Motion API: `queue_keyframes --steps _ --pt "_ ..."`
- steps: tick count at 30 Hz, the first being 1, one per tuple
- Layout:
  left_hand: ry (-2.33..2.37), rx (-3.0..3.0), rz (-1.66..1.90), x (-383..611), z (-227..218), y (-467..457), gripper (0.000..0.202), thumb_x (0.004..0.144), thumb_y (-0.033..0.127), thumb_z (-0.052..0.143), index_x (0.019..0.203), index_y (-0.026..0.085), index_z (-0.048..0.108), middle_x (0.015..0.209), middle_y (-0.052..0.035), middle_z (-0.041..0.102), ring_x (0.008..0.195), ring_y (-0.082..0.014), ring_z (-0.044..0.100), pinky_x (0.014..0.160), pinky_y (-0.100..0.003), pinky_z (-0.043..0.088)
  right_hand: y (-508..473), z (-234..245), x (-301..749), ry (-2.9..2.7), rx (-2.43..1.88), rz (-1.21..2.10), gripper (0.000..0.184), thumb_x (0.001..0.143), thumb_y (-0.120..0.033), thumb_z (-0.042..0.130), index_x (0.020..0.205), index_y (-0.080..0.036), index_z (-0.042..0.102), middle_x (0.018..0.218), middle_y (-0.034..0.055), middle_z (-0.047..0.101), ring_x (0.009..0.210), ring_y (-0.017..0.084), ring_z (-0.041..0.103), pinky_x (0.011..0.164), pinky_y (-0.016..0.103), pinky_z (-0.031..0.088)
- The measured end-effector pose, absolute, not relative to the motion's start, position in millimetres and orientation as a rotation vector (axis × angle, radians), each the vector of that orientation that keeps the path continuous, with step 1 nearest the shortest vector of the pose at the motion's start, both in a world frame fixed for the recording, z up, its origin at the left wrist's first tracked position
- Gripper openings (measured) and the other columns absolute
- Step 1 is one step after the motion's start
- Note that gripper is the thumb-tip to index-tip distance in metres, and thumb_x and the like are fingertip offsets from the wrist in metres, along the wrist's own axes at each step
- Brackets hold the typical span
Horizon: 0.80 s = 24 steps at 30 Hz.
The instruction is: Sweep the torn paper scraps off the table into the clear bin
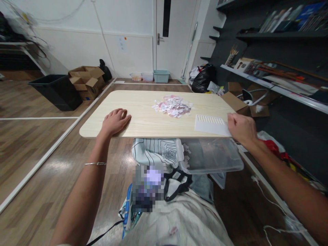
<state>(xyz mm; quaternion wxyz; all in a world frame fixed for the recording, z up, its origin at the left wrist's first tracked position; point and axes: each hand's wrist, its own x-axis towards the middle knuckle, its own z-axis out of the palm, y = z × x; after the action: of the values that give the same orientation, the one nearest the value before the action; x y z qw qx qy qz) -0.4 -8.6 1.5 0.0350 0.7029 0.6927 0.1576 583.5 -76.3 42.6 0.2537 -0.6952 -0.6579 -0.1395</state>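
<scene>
My left hand [115, 121] lies palm down on the left front part of the pale wooden table [138, 102], its fingers stretched out and holding nothing. At the right front corner, my right hand [242, 128] is closed in a fist, with nothing showing in it. Right beside that fist lies a white sheet [211, 127] with a row of small pale strips along its far edge. A loose heap of small paper scraps [174, 106], white and pinkish, is spread on the middle of the table, apart from both hands.
Below the table's front edge are a clear plastic box [210, 155] and a patterned cloth [153, 152]. A black bin [57, 92] and cardboard boxes [87, 82] stand at left. Shelves [276, 80] and an open carton [238, 102] line the right. A teal basket [161, 76] sits by the door.
</scene>
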Motion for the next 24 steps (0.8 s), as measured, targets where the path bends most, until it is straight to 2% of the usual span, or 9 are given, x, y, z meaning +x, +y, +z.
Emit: queue_keyframes --steps 2,4,6,8,11,14,17,21,24 --pt "2.121 2.163 0.492 -1 0 -8 0.065 0.119 0.061 0.043 0.165 0.027 0.074 0.186 -0.0165 0.065 0.174 -0.0420 0.058 0.144 -0.065 0.046 -75 29 586 -1.978 -1.769 -0.348 0.038 0.115 -0.049 0.050 0.103 -0.026 0.078 0.107 0.0211 0.083 0.114 0.039 0.081 0.106 0.049 0.065" --pt "2.110 2.167 0.503 -2 0 -7 0.065 0.118 0.061 0.042 0.164 0.026 0.074 0.186 -0.0171 0.066 0.173 -0.0426 0.058 0.144 -0.067 0.046 -73 17 588 -2.118 -1.760 -0.264 0.054 0.114 -0.056 0.048 0.140 -0.019 0.079 0.146 0.0272 0.082 0.145 0.044 0.076 0.127 0.058 0.061" --pt "2.103 2.168 0.505 -2 -1 -7 0.066 0.118 0.061 0.042 0.164 0.026 0.074 0.186 -0.0172 0.066 0.173 -0.0430 0.058 0.143 -0.067 0.046 -72 8 588 -2.236 -1.874 -0.143 0.080 0.115 -0.063 0.044 0.170 -0.010 0.065 0.176 0.0330 0.067 0.171 0.049 0.060 0.142 0.064 0.049" --pt "2.106 2.163 0.500 -3 -1 -6 0.066 0.118 0.062 0.042 0.164 0.027 0.074 0.186 -0.0167 0.065 0.174 -0.0429 0.057 0.144 -0.067 0.046 -72 2 588 -2.317 -2.012 -0.022 0.096 0.116 -0.069 0.036 0.184 -0.002 0.051 0.191 0.0369 0.051 0.184 0.052 0.045 0.150 0.066 0.039" --pt "2.117 2.152 0.494 -3 -1 -6 0.066 0.119 0.063 0.042 0.165 0.028 0.073 0.187 -0.0153 0.065 0.175 -0.0422 0.057 0.144 -0.066 0.045 -78 0 586 -2.355 -2.122 0.071 0.111 0.116 -0.080 0.030 0.193 0.000 0.037 0.198 0.0394 0.037 0.190 0.054 0.032 0.152 0.067 0.033" --pt "2.116 2.155 0.497 -2 0 -6 0.065 0.119 0.063 0.043 0.165 0.028 0.074 0.187 -0.0155 0.065 0.175 -0.0426 0.057 0.144 -0.068 0.046 -90 -3 586 -2.428 -2.080 0.034 0.120 0.112 -0.089 0.036 0.196 -0.003 0.031 0.198 0.0418 0.035 0.189 0.059 0.031 0.149 0.074 0.037" --pt "2.113 2.157 0.487 -2 0 -6 0.065 0.119 0.063 0.043 0.165 0.028 0.074 0.187 -0.0159 0.065 0.175 -0.0425 0.057 0.144 -0.067 0.046 -102 -9 584 -2.493 -1.985 -0.086 0.122 0.112 -0.093 0.037 0.196 -0.004 0.032 0.196 0.0438 0.037 0.186 0.062 0.036 0.145 0.079 0.039" --pt "2.119 2.152 0.496 -2 0 -7 0.064 0.119 0.063 0.044 0.165 0.030 0.074 0.186 -0.0146 0.065 0.175 -0.0410 0.057 0.145 -0.066 0.046 -111 -11 579 -2.490 -1.979 -0.131 0.118 0.114 -0.090 0.036 0.195 -0.004 0.034 0.192 0.0440 0.041 0.180 0.062 0.047 0.142 0.077 0.045" --pt "2.116 2.149 0.509 0 1 -8 0.064 0.119 0.062 0.045 0.165 0.029 0.074 0.186 -0.0153 0.066 0.174 -0.0420 0.058 0.144 -0.067 0.046 -110 -4 572 -2.452 -2.003 -0.099 0.103 0.118 -0.080 0.036 0.191 -0.009 0.044 0.184 0.0389 0.053 0.173 0.059 0.058 0.140 0.075 0.049"
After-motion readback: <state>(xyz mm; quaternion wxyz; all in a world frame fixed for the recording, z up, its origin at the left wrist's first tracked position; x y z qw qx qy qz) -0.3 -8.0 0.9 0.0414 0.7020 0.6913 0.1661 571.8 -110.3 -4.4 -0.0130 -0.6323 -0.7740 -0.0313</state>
